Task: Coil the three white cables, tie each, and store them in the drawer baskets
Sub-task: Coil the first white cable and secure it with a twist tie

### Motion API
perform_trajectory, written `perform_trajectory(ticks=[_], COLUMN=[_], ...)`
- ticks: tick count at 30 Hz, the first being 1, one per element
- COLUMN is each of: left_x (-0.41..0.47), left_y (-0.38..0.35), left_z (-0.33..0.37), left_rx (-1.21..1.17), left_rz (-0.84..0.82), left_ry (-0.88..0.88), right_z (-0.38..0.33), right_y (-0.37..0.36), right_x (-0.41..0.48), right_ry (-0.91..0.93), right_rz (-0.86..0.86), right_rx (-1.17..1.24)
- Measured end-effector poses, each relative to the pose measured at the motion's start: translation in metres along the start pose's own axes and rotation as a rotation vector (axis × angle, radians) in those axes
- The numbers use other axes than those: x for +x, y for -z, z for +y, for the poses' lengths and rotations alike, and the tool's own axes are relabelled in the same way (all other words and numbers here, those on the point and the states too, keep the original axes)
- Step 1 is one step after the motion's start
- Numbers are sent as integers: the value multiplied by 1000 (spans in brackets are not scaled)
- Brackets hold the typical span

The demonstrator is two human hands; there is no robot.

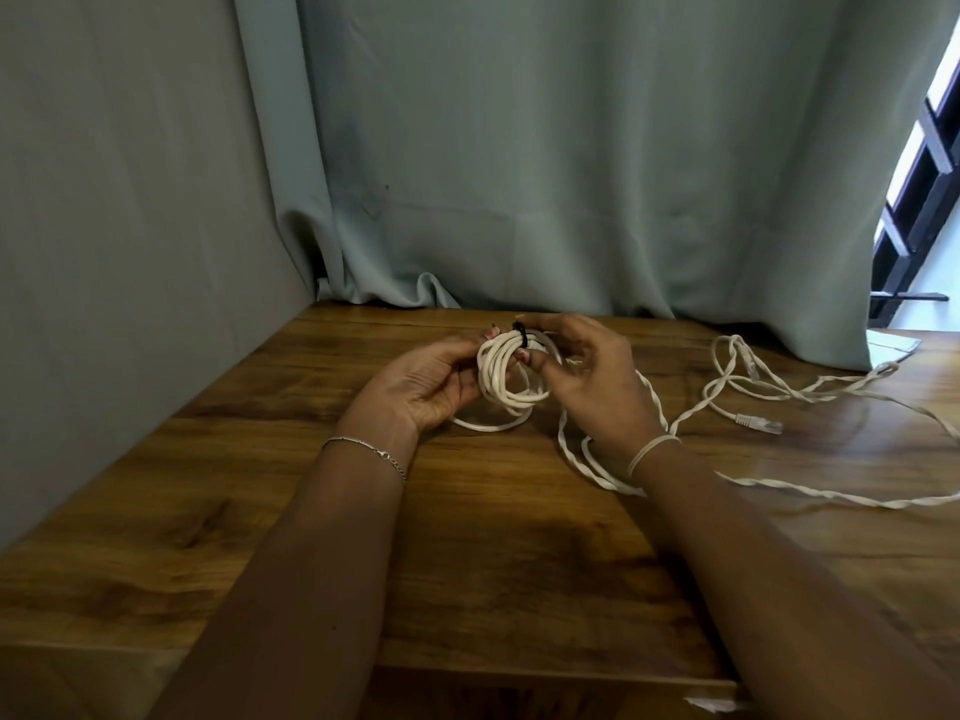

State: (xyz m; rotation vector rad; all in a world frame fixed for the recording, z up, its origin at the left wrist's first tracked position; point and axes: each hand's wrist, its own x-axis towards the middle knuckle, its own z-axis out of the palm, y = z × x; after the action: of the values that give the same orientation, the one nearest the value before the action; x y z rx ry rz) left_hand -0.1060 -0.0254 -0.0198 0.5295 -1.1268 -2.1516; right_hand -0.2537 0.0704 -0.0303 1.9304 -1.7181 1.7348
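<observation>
Two bare forearms filled the lower frame, a thin chain bracelet (382, 454) on the left wrist and a pale band (652, 449) on the right. Between the hands, at the centre of the frame and just above the table (260, 459), the coiled cable (511, 381) was held upright, a black tie (519, 336) wrapped round its top. The left grip (421, 387) was closed on the coil's left side, fingers curled round the strands. The right grip (597, 387) pinched the bundle at the tie, thumb in front and fingers behind. Whether the tie was fully fastened could not be told. One white loop (488, 426) lay on the table right under the coil.

Right of centre, a twisted white cable (691, 407) sprawled loose across the table, and beside it a thinner cable with a clear plug (756, 422) lay equally uncoiled. Judging by that, the first cable was coiled and about tied, two had yet to be coiled and tied, and none was stored. No drawer or basket showed.

A grey-green curtain (519, 174) hung behind the table, a plain wall (130, 226) stood at left, and a dark window grille (930, 174) edged the upper right.
</observation>
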Motion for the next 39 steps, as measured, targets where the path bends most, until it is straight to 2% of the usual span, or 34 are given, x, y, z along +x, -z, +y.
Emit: perform_trajectory(ticks=[6,17,27,35,39], left_x=[5,4,3,5,4], left_y=[-8,-7,-12,-10,-8], left_z=[-2,-1,-4,-1,3], left_rx=[113,138,626,885,956], left_rz=[58,57,81,118,139], left_ry=[-130,-158,-427,-492,-452], right_z=[0,3,15,13,12], right_y=[2,4,7,7,8], right_x=[1,4,5,4,4], right_ry=[-34,-52,5,50,94], right_rz=[-20,-53,-69,-75,-103], right_rx=[16,108,-69,-141,-238])
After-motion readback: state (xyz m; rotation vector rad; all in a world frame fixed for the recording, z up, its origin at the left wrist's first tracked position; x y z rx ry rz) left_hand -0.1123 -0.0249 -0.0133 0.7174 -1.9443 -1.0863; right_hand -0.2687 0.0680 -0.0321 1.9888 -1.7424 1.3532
